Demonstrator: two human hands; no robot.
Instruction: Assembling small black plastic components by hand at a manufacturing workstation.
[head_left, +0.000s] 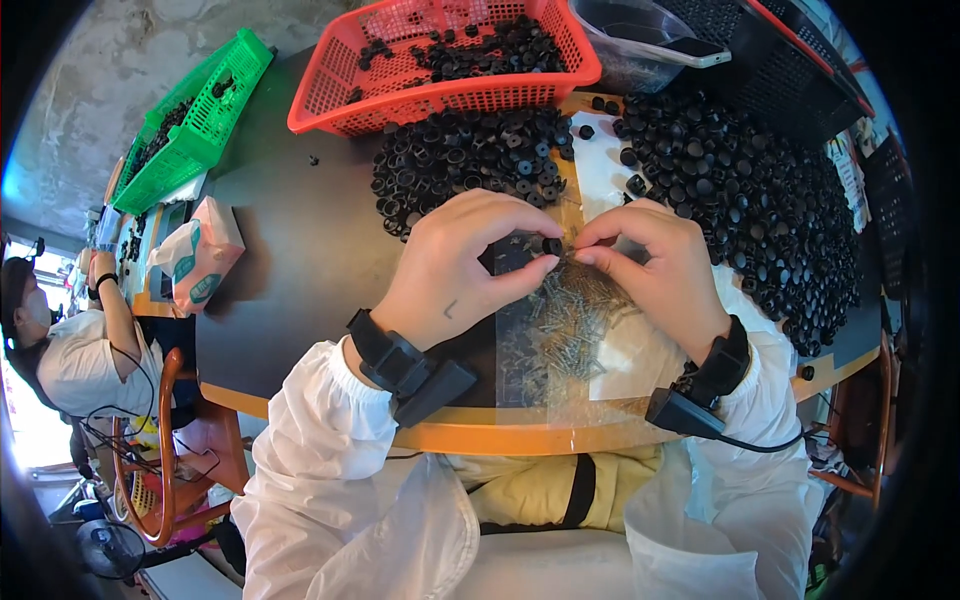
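Observation:
My left hand (450, 262) pinches a small black plastic cap (551, 246) between thumb and fingertips. Close on its right, my right hand (655, 262) is closed in a pinch, its fingertips almost meeting the cap. What those fingers hold is too small to make out. Below both hands lies a loose pile of thin metal screws (572, 325) on a clear sheet. Beyond my left hand is a heap of black ring-shaped parts (470, 150). A larger heap of round black caps (740, 190) spreads to the right of my right hand.
At the back stands a red basket (445, 100) holding black parts, beside a clear plastic tub (625, 60) with a phone (665, 42) on it. Black crates (780, 80) are at the far right. Leftward are a green basket (205, 125), a tissue pack (208, 255) and another person (95, 350).

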